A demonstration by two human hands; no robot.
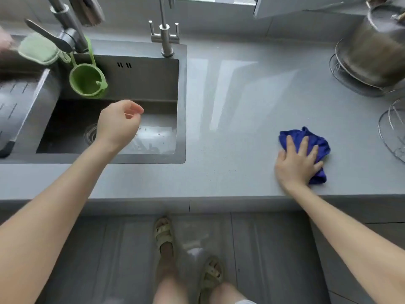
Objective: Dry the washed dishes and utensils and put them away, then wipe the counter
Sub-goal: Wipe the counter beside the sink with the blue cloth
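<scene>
A crumpled blue cloth (315,139) lies on the grey counter (230,110) near its front edge, at the right. My right hand (298,161) presses flat on the cloth with straight, spread fingers. My left hand (119,123) hovers over the steel sink (153,88) with its fingers loosely curled and nothing in it.
A green silicone strainer (87,81) hangs inside the sink from the main faucet (68,29), beside a green sponge (41,48). A second small tap (165,36) stands behind the sink. A steel pot (377,47) on a wire rack sits at the back right, another wire rack (394,132) below it.
</scene>
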